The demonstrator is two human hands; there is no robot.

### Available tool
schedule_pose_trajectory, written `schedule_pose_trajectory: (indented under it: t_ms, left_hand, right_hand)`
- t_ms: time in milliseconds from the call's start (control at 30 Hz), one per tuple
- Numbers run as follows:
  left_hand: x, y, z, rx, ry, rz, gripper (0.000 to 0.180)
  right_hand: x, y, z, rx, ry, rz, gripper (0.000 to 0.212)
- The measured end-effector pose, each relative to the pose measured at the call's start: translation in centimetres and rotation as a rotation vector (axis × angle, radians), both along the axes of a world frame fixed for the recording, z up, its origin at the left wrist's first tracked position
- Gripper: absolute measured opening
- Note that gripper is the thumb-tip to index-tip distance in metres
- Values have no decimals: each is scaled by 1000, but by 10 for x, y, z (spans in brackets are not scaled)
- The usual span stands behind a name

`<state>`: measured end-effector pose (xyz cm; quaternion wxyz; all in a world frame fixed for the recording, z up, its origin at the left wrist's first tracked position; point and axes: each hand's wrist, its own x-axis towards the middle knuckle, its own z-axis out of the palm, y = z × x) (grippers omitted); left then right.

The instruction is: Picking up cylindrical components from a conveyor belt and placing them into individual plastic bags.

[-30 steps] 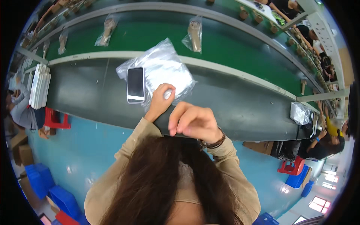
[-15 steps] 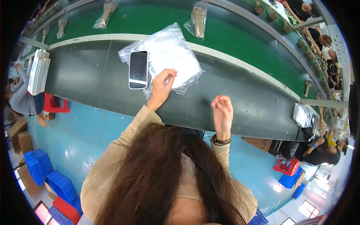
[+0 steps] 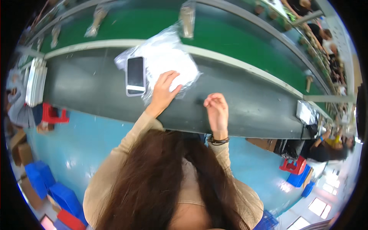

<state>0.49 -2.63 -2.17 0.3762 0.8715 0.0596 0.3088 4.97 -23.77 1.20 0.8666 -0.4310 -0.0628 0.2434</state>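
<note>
The right hand (image 3: 217,112) sits farther right of the plastic bags (image 3: 173,55) than before, fingertips bunched, grip unclear; the left hand (image 3: 165,91) overlaps them, fingers apart.

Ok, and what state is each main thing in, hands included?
Clear plastic, spread out, edges wrinkled.
Phone, face up, screen mostly dark.
Left hand, open, fingers extended over the plastic.
Right hand, fingers curled; whether it holds anything is unclear.
Tan item, bagged, lying on the green belt.
</note>
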Motion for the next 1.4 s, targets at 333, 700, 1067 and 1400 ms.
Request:
schedule_pose_trajectory:
  t_ms: [333,700,1067,1400]
  left_hand:
    - [-13,3,-10,-25,86,-42,16]
    - [-8,0,-6,20,82,23,18]
    - [-10,-1,-5,22,71,69,17]
    - [-6,2,-11,-10,23,19,19]
  right_hand:
    - [1,-18,8,-157,-37,62,18]
    - [25,4,0,-294,-324,94,51]
    - [82,28,-47,-273,-241,27,46]
    - [78,19,-41,-321,-260,18,41]
